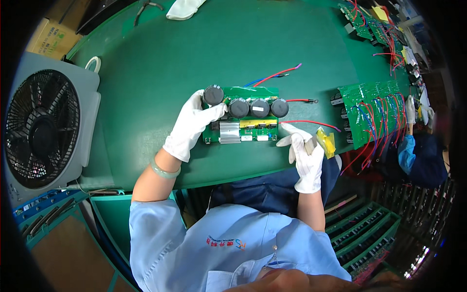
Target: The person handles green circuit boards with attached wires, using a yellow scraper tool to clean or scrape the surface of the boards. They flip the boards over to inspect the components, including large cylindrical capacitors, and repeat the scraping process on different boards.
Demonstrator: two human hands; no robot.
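A green circuit board (234, 91) lies on the green table in front of me. It carries several black cylindrical capacitors (259, 108), a finned silver heat sink (230, 132) and a yellow strip (258, 123). Red and blue wires stick out from its far and right sides. My left hand (194, 121), in a white glove, grips the board's left end, its fingers around the corner capacitor. Beside the right end is my gloved right hand (304, 158), forefinger stretched toward the board. Its other fingers curl around a small greyish piece I cannot make out. Crinkled yellow film (327, 143) sits against this hand.
At the left stands a grey fan (39, 129), with a cardboard box (53, 40) behind it. Another wired circuit board (372, 114) lies at the right, and more boards (369, 27) at the far right. A white cloth item (185, 8) lies at the far edge.
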